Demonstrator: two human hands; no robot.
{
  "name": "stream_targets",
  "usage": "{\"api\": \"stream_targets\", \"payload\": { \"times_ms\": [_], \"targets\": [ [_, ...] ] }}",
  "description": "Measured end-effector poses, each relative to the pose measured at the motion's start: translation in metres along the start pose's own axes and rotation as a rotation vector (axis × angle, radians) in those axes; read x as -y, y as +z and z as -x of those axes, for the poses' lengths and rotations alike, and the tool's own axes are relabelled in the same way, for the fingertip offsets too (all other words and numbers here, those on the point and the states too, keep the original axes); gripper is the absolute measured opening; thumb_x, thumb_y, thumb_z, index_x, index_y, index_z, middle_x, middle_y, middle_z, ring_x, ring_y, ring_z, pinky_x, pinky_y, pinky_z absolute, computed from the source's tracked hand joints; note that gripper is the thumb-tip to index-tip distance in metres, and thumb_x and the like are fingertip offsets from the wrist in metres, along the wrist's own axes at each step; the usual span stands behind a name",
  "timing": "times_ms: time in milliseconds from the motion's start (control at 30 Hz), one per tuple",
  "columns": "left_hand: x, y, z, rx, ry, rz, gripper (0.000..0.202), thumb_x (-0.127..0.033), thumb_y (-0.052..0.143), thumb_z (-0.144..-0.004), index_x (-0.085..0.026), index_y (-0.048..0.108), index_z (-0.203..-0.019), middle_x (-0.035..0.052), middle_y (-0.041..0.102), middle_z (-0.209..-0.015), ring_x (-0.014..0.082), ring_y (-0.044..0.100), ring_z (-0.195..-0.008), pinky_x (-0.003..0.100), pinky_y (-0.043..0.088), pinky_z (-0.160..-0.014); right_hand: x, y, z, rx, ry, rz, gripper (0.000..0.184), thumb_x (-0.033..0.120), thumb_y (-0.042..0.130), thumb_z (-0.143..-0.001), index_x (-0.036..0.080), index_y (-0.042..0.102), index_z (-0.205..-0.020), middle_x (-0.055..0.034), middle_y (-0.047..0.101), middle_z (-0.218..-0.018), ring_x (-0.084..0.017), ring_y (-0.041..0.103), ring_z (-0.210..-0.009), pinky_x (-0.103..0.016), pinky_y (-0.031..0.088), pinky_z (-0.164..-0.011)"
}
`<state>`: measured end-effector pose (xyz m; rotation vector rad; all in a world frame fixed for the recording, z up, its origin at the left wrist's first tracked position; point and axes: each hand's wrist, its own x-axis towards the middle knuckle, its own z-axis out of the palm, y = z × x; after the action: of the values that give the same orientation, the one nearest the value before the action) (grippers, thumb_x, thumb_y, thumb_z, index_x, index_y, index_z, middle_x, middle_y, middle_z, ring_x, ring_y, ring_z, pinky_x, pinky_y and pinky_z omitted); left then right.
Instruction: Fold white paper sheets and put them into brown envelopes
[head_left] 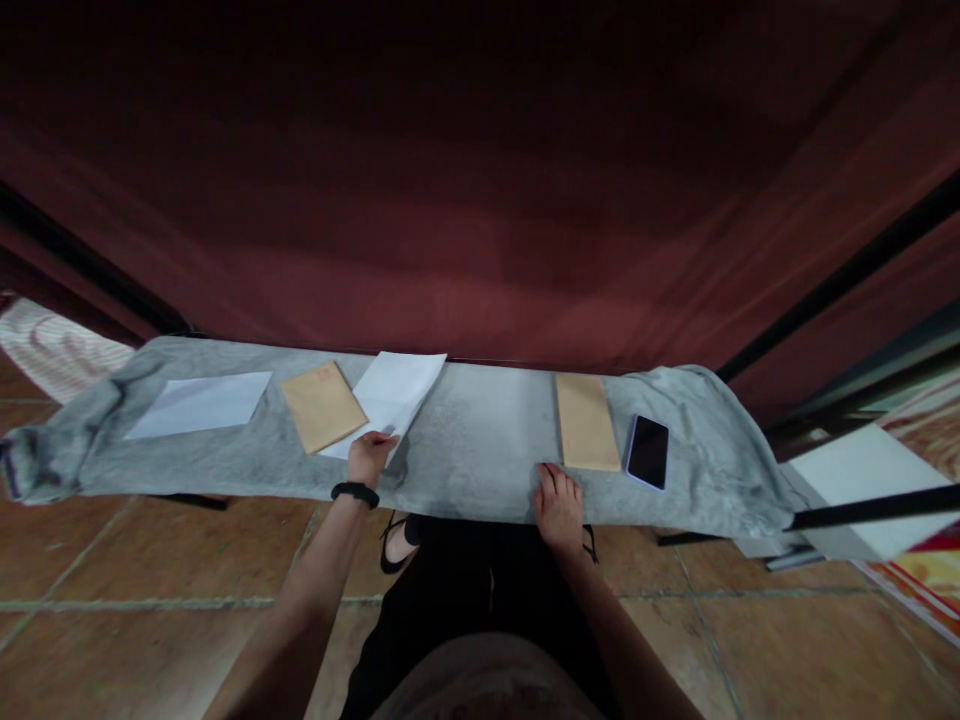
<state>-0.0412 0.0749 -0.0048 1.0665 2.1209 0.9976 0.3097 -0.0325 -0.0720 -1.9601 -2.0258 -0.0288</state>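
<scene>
1. On the grey cloth (487, 430), left of centre, lies a creased white paper (397, 385), the left hand (371, 455) at its near right edge.
2. The left hand pinches that edge between thumb and fingers; a black band (355, 493) circles the wrist.
3. One brown envelope (324, 405) lies slantwise just left of the left hand, its right corner over the white paper.
4. Farther left, a flat white sheet (202, 403) rests apart from the envelope.
5. The right hand (560, 505) rests palm down at the cloth's near edge, holding nothing visible, its fingers loosely bent and slightly parted.
6. Just beyond the right hand's fingers, a second envelope (587, 420), also brown, lies lengthwise away from the person.
7. Right of it, near but apart, a phone (648, 452) lies with its dark screen up.
8. Behind the cloth hangs a dark red curtain (480, 250); below are brown floor tiles (187, 560).
</scene>
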Motion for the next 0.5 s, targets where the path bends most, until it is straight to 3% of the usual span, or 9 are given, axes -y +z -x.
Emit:
{"api": "stream_targets", "payload": {
  "times_ms": [133, 333, 500],
  "targets": [
    [0.0022, -0.0048, -0.002, -0.002, -0.065, 0.154, 0.028, -0.037, 0.074, -0.057, -0.021, 0.051, -0.061, -0.0041, 0.049, -0.053, 0.0155, 0.05, -0.056, 0.028, 0.039, -0.054, -0.0006, 0.0016, 0.0003, -0.019, -0.013, 0.001, 0.043, 0.02, 0.041, -0.098, 0.017, 0.052, -0.139, -0.012, 0.058, -0.137, -0.025, 0.051, -0.118, -0.039, 0.034, -0.102],
    [0.0005, 0.0009, 0.0034, -0.002, -0.114, 0.3, 0.044, -0.041, 0.084, -0.04, -0.02, 0.049, -0.058, -0.0045, 0.048, -0.054, 0.013, 0.046, -0.055, 0.026, 0.034, -0.051, -0.0031, 0.0068, 0.0007, -0.074, -0.035, -0.003, 0.043, 0.018, 0.043, -0.096, 0.018, 0.053, -0.138, -0.0119, 0.06, -0.135, -0.026, 0.053, -0.116, -0.04, 0.035, -0.1],
    [-0.0052, -0.0001, 0.0023, -0.063, -0.166, 0.304, 0.047, -0.043, 0.086, -0.042, -0.02, 0.049, -0.06, -0.0035, 0.051, -0.058, 0.015, 0.05, -0.058, 0.027, 0.037, -0.053, -0.0032, 0.0075, 0.0013, -0.083, -0.038, -0.001, 0.043, 0.018, 0.043, -0.096, 0.018, 0.054, -0.138, -0.0119, 0.06, -0.134, -0.026, 0.053, -0.115, -0.04, 0.035, -0.099]
  ]
}}
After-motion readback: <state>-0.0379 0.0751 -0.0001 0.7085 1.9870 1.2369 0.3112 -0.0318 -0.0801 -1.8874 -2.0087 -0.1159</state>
